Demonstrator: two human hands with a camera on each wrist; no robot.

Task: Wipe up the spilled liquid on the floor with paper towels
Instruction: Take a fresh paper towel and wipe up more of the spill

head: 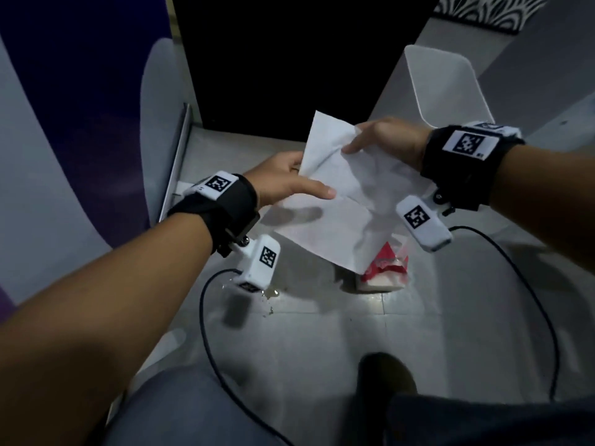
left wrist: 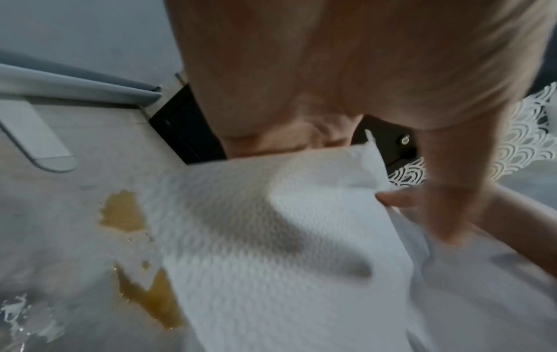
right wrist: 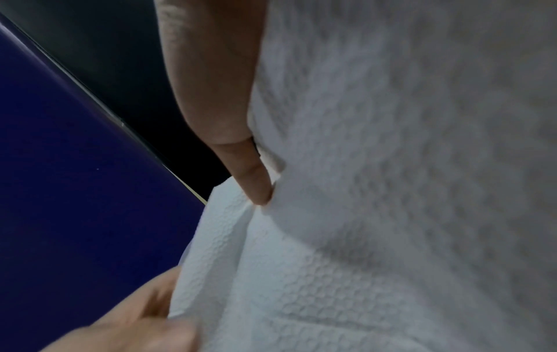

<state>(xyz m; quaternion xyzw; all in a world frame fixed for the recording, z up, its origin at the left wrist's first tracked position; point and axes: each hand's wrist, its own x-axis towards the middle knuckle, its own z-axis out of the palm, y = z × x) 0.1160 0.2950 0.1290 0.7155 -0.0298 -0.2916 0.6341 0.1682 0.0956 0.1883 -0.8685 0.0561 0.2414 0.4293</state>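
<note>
Both hands, left hand [head: 283, 181] and right hand [head: 383, 140], pinch paper towel [head: 338, 201] spread above spill [left wrist: 126, 212], readying coverage.

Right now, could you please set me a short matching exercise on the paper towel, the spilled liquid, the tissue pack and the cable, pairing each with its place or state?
Things:
1. paper towel
2. spilled liquid
3. tissue pack
4. cable

Places or states:
A. red and white, on the floor under the sheet's lower corner
B. amber puddles on the floor, not yet wiped
C. dark, trailing from the wrist camera
D. held off the floor by the left hand and right hand

Pairs: 1-D, 2-B, 3-A, 4-C
</note>
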